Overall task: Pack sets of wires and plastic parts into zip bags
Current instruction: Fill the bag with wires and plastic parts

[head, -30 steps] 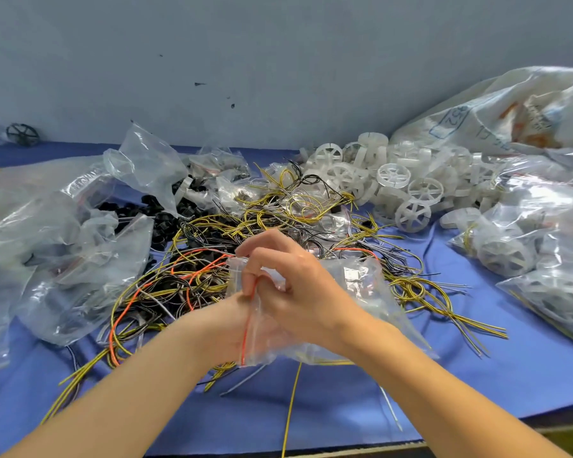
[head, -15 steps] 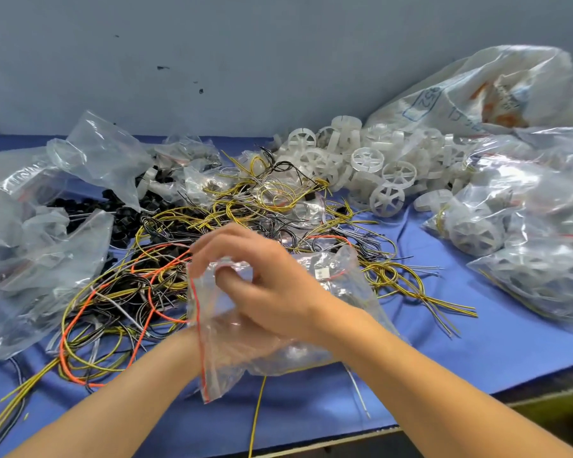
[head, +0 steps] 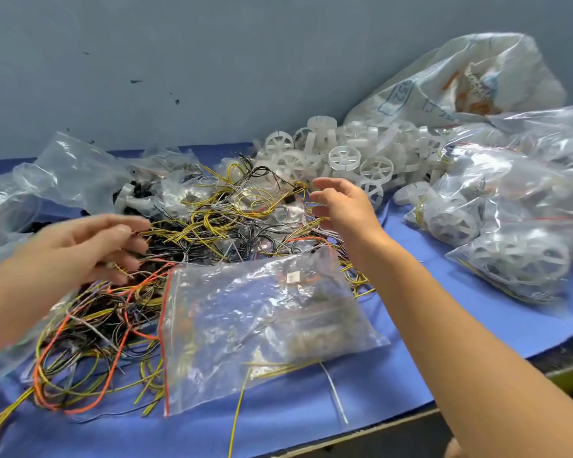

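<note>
Blue covering shows on the tabletop (head: 278, 421) only in patches; the rest lies under my work. Right in front of me a clear zip bag (head: 262, 325) lies flat, partly on the tabletop and partly on the tangle of wires (head: 196, 226). Its red seal strip (head: 163, 325) runs along the edge nearest my left side. Something sits inside it, including a small white piece, but the crinkled plastic hides the detail. Both grips are apart from it.

My left grip (head: 80, 249) hovers over the near-left part of the tangle, where orange, yellow and black strands loop together. Its fingers are apart and loosely bent toward the wires. The picture is smeared there, and I can make out nothing clamped in it. My right grip (head: 344, 206) is farther back, above yellow wires at the far edge of the tangle. It is just beside the heap of white plastic wheels (head: 344, 157), with fingers and thumb spread wide around nothing.

To my right, filled clear bags (head: 510, 246) of wheels and wires are piled up. Behind them a large printed sack (head: 460, 84) leans on the grey wall (head: 212, 61). To my left lie crumpled clear bags (head: 70, 173), with small black parts (head: 139, 193) just beyond the wires.
</note>
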A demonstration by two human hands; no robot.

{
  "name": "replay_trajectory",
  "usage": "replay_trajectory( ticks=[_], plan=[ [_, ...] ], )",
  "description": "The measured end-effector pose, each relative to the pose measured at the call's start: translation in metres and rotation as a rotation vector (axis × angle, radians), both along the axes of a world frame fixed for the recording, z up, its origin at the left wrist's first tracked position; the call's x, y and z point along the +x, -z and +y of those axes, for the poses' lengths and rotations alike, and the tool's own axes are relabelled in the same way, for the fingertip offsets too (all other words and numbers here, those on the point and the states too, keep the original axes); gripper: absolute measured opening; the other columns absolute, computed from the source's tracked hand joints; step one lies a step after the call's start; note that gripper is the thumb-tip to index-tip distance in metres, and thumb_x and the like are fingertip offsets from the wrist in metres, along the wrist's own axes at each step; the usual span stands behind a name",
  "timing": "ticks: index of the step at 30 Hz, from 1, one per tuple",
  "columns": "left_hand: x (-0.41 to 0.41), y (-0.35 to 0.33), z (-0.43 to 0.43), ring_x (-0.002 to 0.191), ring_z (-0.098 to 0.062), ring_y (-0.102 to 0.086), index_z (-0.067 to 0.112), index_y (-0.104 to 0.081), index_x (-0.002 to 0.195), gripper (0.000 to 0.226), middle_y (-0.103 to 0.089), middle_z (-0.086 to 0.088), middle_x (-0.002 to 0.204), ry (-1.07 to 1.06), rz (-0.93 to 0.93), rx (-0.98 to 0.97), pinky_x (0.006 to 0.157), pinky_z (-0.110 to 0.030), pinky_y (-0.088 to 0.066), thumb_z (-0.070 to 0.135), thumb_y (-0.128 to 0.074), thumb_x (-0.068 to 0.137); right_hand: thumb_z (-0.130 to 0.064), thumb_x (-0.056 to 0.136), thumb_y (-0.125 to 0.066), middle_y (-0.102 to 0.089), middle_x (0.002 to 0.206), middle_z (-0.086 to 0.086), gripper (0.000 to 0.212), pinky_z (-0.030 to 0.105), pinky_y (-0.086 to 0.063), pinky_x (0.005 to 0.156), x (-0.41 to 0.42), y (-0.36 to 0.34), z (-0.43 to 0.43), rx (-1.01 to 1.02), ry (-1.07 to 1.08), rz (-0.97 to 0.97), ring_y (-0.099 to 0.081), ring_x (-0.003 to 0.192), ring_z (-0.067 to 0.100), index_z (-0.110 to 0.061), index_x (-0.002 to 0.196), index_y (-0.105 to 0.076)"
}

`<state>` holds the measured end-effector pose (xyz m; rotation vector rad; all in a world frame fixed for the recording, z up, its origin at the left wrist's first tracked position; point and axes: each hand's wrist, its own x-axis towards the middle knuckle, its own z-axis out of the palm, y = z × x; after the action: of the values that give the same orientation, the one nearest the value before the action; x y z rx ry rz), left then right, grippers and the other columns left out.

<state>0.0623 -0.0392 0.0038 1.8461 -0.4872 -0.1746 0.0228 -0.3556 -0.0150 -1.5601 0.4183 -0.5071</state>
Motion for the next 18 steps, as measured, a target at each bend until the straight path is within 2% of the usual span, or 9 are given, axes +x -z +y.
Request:
replay_trajectory(
  ticks=[2, 4, 7, 10, 12, 15, 18],
  plan=[
    [0.009, -0.002, -0.019, 0.083, -0.010, -0.072, 0.036, -0.074, 0.104, 0.027, -0.075, -0.001, 0.098, 0.002, -0.123, 0.026, 0.064, -0.021, -0.058, 0.022, -0.052, 0.099, -0.007, 0.097, -0.042, -0.064, 0.087, -0.004, 0.024, 0.024, -0.043, 0.061, 0.005, -0.002, -0.004, 0.099, 0.008, 0.014, -0.056, 0.073, 0.013, -0.020, 0.106, -0.061],
    [0.007, -0.008, -0.065, 0.091, -0.008, -0.071, 0.037, -0.071, 0.108, 0.022, -0.075, 0.006, 0.099, 0.084, -0.206, 0.078, 0.073, -0.024, -0.059, 0.025, -0.054, 0.099, -0.007, 0.099, -0.039, -0.061, 0.086, -0.003, 0.026, 0.024, -0.043, 0.058, 0.009, -0.003, -0.009, 0.229, 0.026, 0.016, -0.056, 0.070, 0.013, -0.018, 0.113, -0.058],
    [0.020, -0.008, -0.141, 0.095, -0.002, -0.066, 0.034, -0.066, 0.114, 0.020, -0.072, 0.012, 0.104, 0.171, -0.351, 0.287, 0.083, -0.023, -0.052, 0.032, -0.054, 0.098, -0.006, 0.100, -0.038, -0.058, 0.089, -0.001, 0.024, 0.026, -0.045, 0.060, 0.013, 0.001, -0.019, 0.401, 0.115, -0.012, -0.057, 0.071, 0.014, -0.017, 0.112, -0.055],
    [0.045, 0.007, -0.210, 0.101, -0.013, -0.062, 0.020, -0.060, 0.126, 0.030, -0.067, 0.001, 0.118, 0.195, -0.387, 0.510, 0.086, -0.028, -0.048, 0.024, -0.048, 0.099, -0.004, 0.099, -0.036, -0.054, 0.086, 0.004, 0.023, 0.028, -0.045, 0.061, 0.013, 0.012, -0.029, 0.601, 0.218, -0.048, -0.056, 0.071, 0.018, -0.014, 0.111, -0.053],
    [0.061, 0.020, -0.245, 0.103, -0.017, -0.061, 0.014, -0.058, 0.131, 0.035, -0.065, -0.004, 0.124, 0.191, -0.387, 0.598, 0.083, -0.024, -0.044, 0.021, -0.046, 0.099, -0.002, 0.099, -0.035, -0.051, 0.083, 0.006, 0.021, 0.027, -0.045, 0.060, 0.012, 0.018, -0.035, 0.724, 0.260, -0.044, -0.055, 0.073, 0.020, -0.012, 0.104, -0.053],
    [0.078, 0.036, -0.288, 0.109, -0.022, -0.061, 0.010, -0.061, 0.127, 0.034, -0.066, -0.009, 0.123, 0.171, -0.358, 0.583, 0.083, -0.023, -0.041, 0.020, -0.047, 0.098, -0.002, 0.098, -0.034, -0.049, 0.076, 0.007, 0.024, 0.028, -0.044, 0.060, 0.013, 0.022, -0.047, 0.857, 0.328, -0.066, -0.055, 0.068, 0.020, -0.009, 0.080, -0.049],
    [0.085, 0.049, -0.332, 0.100, -0.029, -0.065, 0.003, -0.070, 0.106, 0.029, -0.072, -0.016, 0.107, 0.151, -0.311, 0.543, 0.078, -0.030, -0.047, 0.022, -0.050, 0.096, -0.005, 0.099, -0.037, -0.049, 0.076, 0.006, 0.021, 0.028, -0.045, 0.057, 0.018, 0.025, -0.061, 0.925, 0.455, -0.112, -0.054, 0.062, 0.019, -0.008, 0.083, -0.050]
  ],
)
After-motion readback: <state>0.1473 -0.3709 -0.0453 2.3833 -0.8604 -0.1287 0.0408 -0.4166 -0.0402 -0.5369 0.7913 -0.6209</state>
